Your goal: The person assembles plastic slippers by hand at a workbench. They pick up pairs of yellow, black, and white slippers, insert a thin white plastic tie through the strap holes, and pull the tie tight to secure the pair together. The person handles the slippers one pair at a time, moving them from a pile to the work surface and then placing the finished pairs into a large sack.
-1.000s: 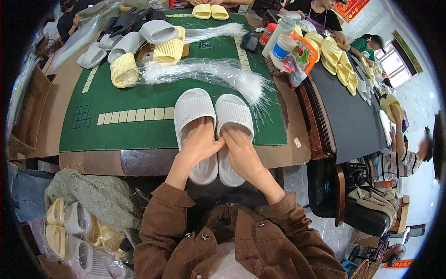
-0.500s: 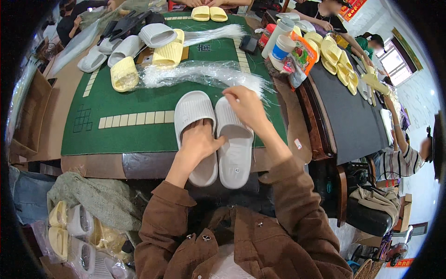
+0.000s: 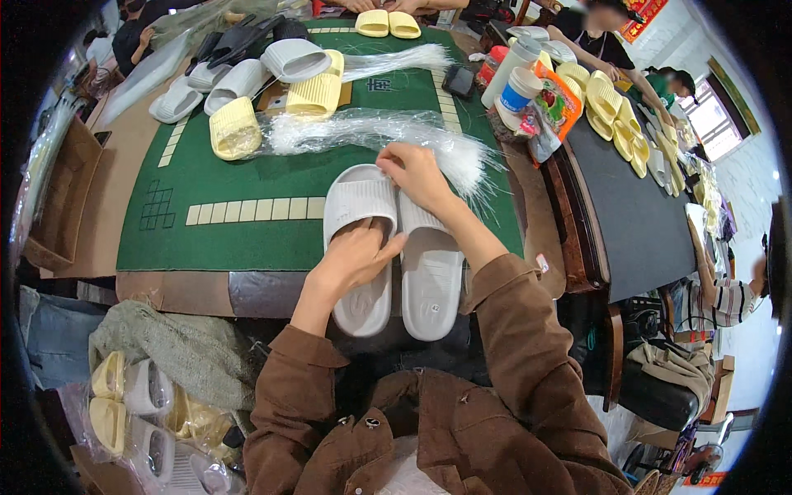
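Two light grey slide sandals lie side by side at the near edge of the table, toes pointing away from me. My left hand reaches under the strap of the left sandal, its fingertips hidden inside. The thumb of that hand lies by the inner edge of the right sandal. Over the toe end of the right sandal, my right hand is closed in a pinch near the gap between the pair. Anything between those fingertips is too small to make out. Just beyond lies a bundle of clear plastic strands.
Yellow sandals and grey sandals sit at the far left on the green mat. A white cup and an orange packet stand to the right. Bagged sandals lie lower left. Other people work around the tables.
My right hand has shifted left, from above the right sandal's toe toward the gap between the pair. My left hand stays in the left sandal. The whole view has shifted slightly.
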